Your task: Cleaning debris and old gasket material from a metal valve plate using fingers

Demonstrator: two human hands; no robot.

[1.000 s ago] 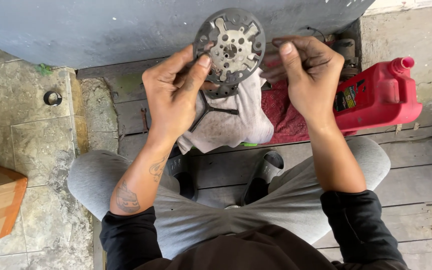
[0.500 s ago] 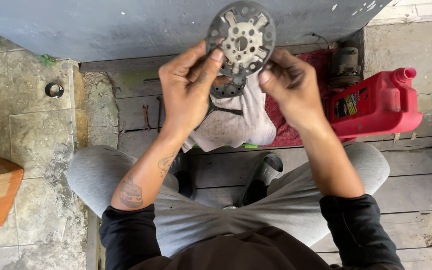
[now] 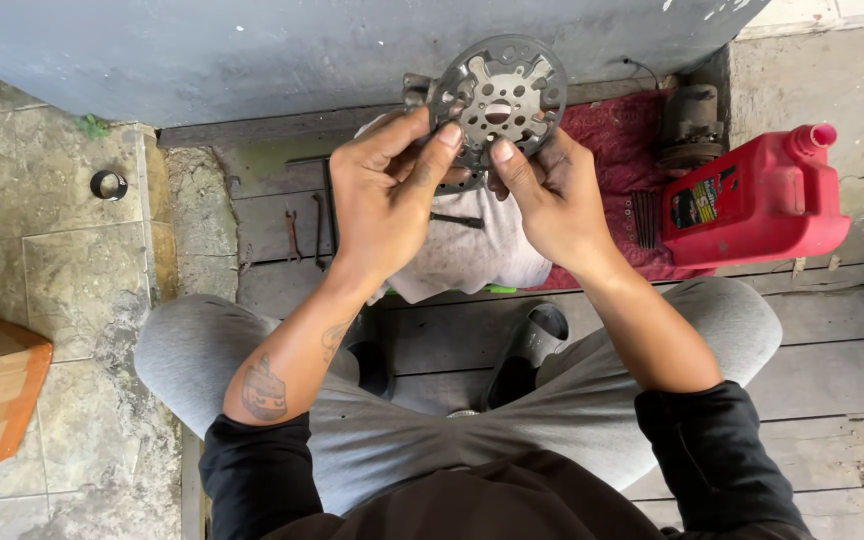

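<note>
Vs 0.5 s ago: the disc [image 3: 498, 100] sits a bit lower and closer to centre, and the 2 hands have drawn together, thumbs now nearly touching at its lower edge. Left hand [image 3: 387, 200] grips the disc's lower-left rim, right hand [image 3: 547, 205] the lower-right, fingers behind, thumbs in front. Disc is held up above a white rag [image 3: 472, 255], w/ a red jug [image 3: 752, 200] off to the right.

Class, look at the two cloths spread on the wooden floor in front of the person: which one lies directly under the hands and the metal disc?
The white cloth: it lies below both hands and the round perforated metal disc. The red cloth lies farther right, beside the red jug.
</note>
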